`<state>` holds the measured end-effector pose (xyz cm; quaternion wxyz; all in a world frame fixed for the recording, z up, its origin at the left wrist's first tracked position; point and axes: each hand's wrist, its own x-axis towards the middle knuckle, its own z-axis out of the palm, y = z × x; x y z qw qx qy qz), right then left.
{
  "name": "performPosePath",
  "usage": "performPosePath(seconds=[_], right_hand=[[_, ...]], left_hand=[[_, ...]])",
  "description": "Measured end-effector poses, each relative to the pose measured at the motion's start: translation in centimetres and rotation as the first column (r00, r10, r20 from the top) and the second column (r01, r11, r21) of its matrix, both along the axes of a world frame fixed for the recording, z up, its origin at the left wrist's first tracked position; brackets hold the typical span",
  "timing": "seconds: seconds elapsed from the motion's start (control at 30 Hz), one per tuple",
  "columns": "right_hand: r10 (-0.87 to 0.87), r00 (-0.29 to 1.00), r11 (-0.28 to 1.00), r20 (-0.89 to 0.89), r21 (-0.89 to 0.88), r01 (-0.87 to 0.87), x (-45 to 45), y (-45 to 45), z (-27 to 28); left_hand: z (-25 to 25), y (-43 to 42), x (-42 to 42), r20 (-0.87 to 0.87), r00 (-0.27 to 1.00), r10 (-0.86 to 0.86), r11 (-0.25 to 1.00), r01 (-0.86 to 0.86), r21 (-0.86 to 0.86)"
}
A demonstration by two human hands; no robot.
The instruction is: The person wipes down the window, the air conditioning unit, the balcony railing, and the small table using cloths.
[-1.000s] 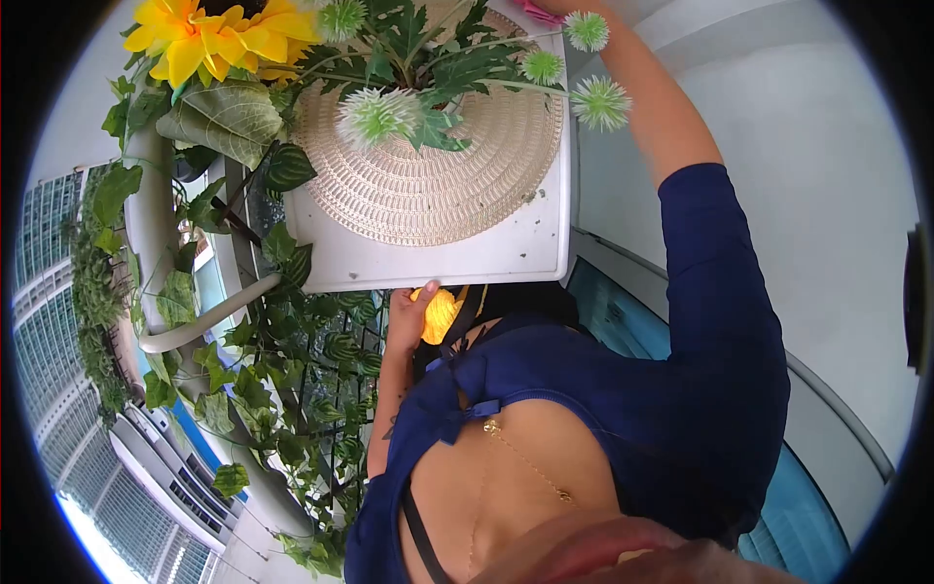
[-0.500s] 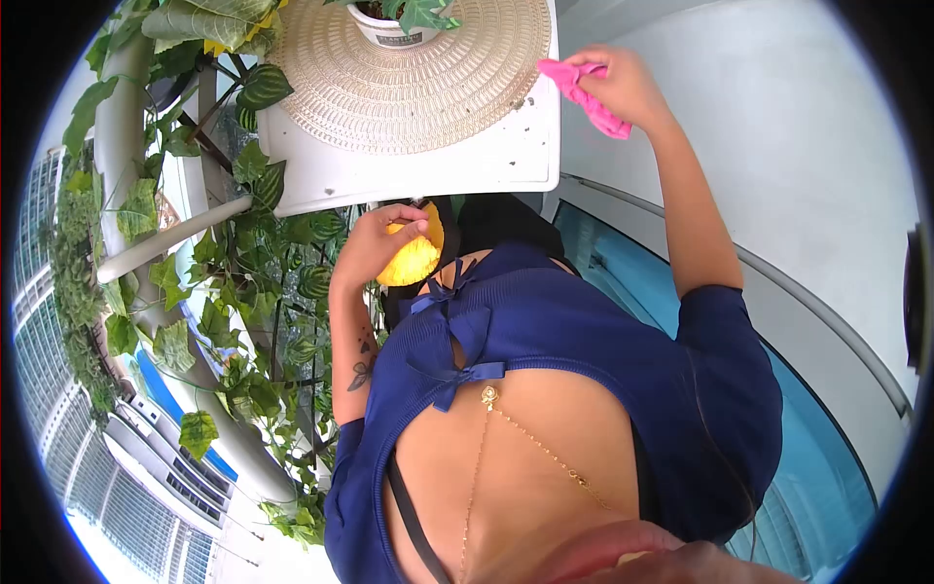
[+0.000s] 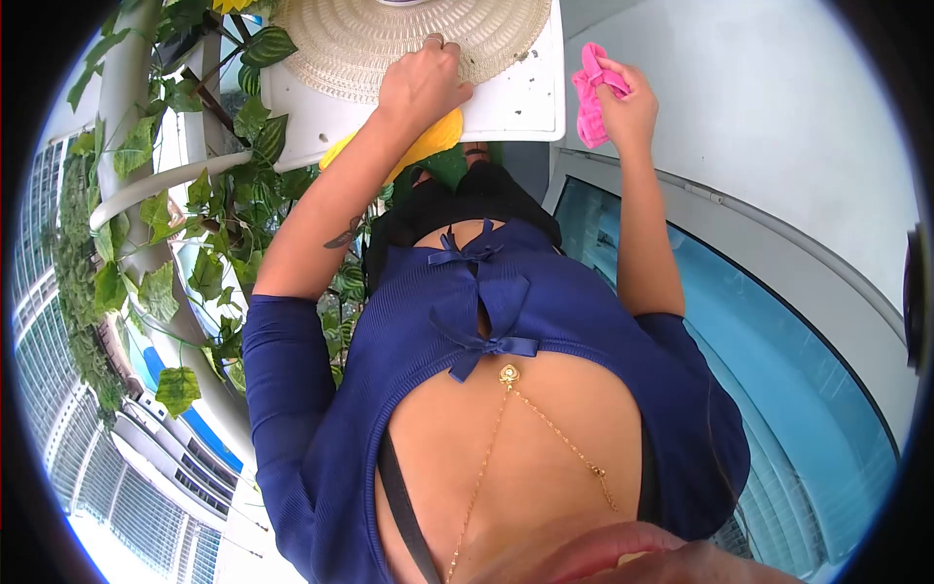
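On the woven round placemat (image 3: 331, 58) rests my left hand (image 3: 423, 83), back up, fingers curled and fingertips hidden, thumb out to the side. Whatever may be under the fingers is hidden. A yellow piece (image 3: 438, 141), like cloth or large petals, shows beneath my left forearm at the near edge of the white tabletop (image 3: 525, 112). I cannot tell whether that hand touches it. Right of the table, my right hand (image 3: 628, 107) is closed on a crumpled pink cloth (image 3: 592, 97), held in the air.
Small dark bits (image 3: 525, 55) are scattered on the tabletop. Leafy vines (image 3: 156, 292) climb a white railing (image 3: 165, 185) at left. A pale wall (image 3: 769, 117) and blue glass (image 3: 749, 331) stand at right. The base of a white pot (image 3: 399, 2) is cut off at the top.
My left hand has moved forward from below the table edge onto the placemat; the yellow piece, earlier in its fingers, now shows under the forearm. My right hand still holds the pink cloth, turned upward.
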<state>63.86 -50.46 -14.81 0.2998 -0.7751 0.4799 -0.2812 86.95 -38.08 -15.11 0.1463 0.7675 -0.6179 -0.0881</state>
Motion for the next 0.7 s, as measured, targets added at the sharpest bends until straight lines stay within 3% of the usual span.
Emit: performPosePath(seconds=[0.07,0.27,0.3,0.33,0.4,0.47,0.5,0.63,0.7], right_hand=[[-0.027,0.992,1.0,0.119,0.018,0.025,-0.6,1.1,-0.2],[0.068,0.986,0.981,0.151,-0.19,-0.038,2.2,4.0,-0.1],[0.081,0.983,0.987,0.162,-0.152,-0.056,2.6,4.5,-0.1],[0.079,0.983,0.986,0.165,-0.156,-0.053,3.1,5.2,-0.3],[0.227,0.973,0.922,-0.036,-0.314,-0.226,4.0,7.0,-1.4],[0.323,0.921,0.821,-0.215,-0.421,-0.386,5.1,8.2,-3.4],[0.359,0.909,0.827,-0.212,-0.38,-0.415,5.2,6.7,-3.8],[0.177,0.94,0.795,-0.291,-0.52,-0.311,7.8,-0.9,-3.1],[0.344,0.893,0.715,-0.29,-0.536,-0.449,8.6,-1.0,-0.4]], left_hand=[[-0.2,-0.3,-0.6,0.076,0.996,-0.048,0.997,0.043,0.068],[-1.1,-1.8,0.8,0.098,0.992,-0.081,0.997,0.078,0.027],[-0.9,-1.8,1.1,0.1,0.991,-0.083,0.996,0.082,0.023],[-0.2,-1.6,1.4,0.001,1.0,-0.007,1.0,0.007,0.029],[-0.2,-1.2,2.2,-0.095,0.993,0.065,0.997,-0.061,0.044],[-1.3,-1.0,3.0,-0.284,0.956,0.08,0.99,-0.109,-0.087],[-1.6,-0.8,3.2,-0.285,0.955,0.078,0.991,-0.106,-0.085],[-2.3,0.1,3.7,-0.392,0.905,0.165,0.96,-0.239,-0.147],[-2.8,0.4,4.2,-0.457,0.863,0.216,0.938,-0.313,-0.148]])
